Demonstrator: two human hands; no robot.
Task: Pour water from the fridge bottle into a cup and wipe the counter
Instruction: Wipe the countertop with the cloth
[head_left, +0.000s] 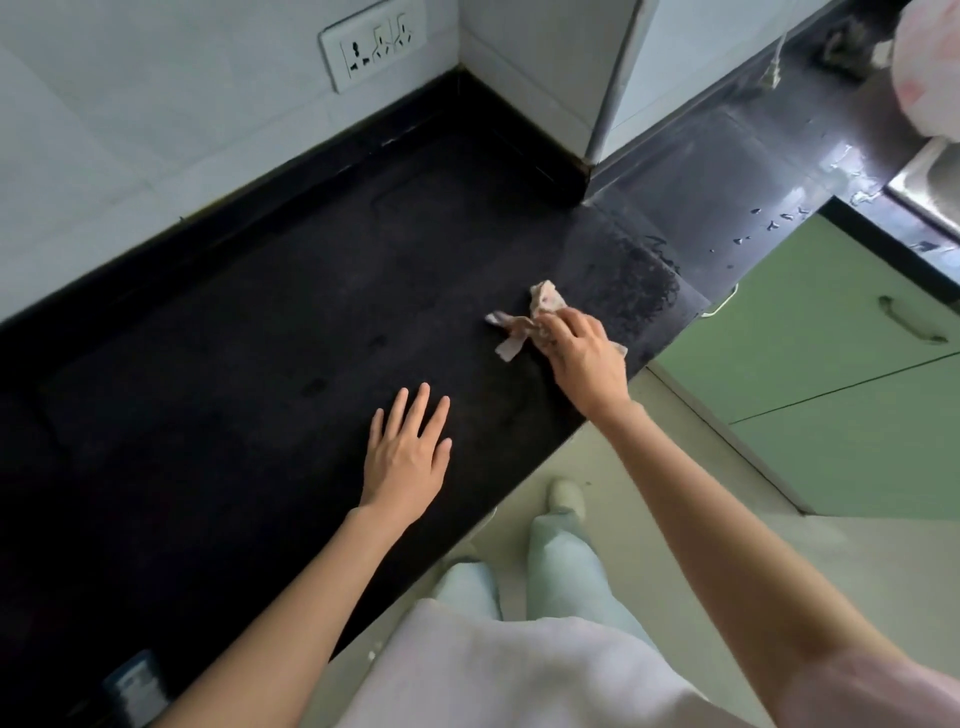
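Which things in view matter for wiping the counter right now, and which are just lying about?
Part of the job:
- cloth, bunched in the right hand
- black counter
- wet streaks and droplets toward the sink
- left hand, flat on the counter

Just there:
- wall socket
- green cabinet door
- sink edge
- dark object at the counter's near edge; cannot tell what

No bottle or cup in view.

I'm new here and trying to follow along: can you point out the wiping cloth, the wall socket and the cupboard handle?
cloth (522, 325): head view, on the crumpled middle showing beside the fingers.
wall socket (373, 44): head view, centre of the white plate.
cupboard handle (910, 319): head view, middle of the curved bar.
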